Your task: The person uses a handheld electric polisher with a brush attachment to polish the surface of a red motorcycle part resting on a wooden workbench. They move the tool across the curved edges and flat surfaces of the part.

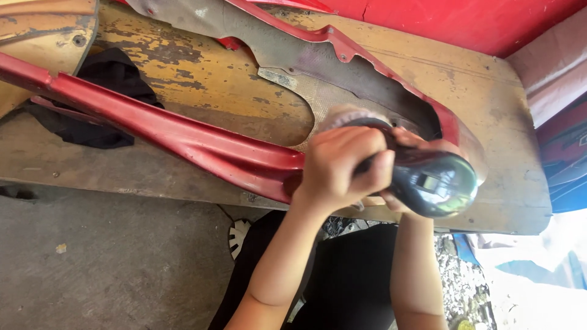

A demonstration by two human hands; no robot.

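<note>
A dark, rounded power sander (434, 180) with a blurred spinning disc (354, 116) rests against the grey inner face of a long red plastic body panel (183, 137). My left hand (339, 168) is wrapped around the tool's front handle. My right hand (403, 201) grips the tool's body from below and is mostly hidden behind it. The panel lies across a worn wooden board (202, 79) with peeling yellow paint.
A black cloth (104, 76) lies on the board behind the panel's left end. A red wall (465, 21) stands at the back. Bare concrete floor (110, 263) is at lower left. My dark-clothed legs (348, 281) are below the board.
</note>
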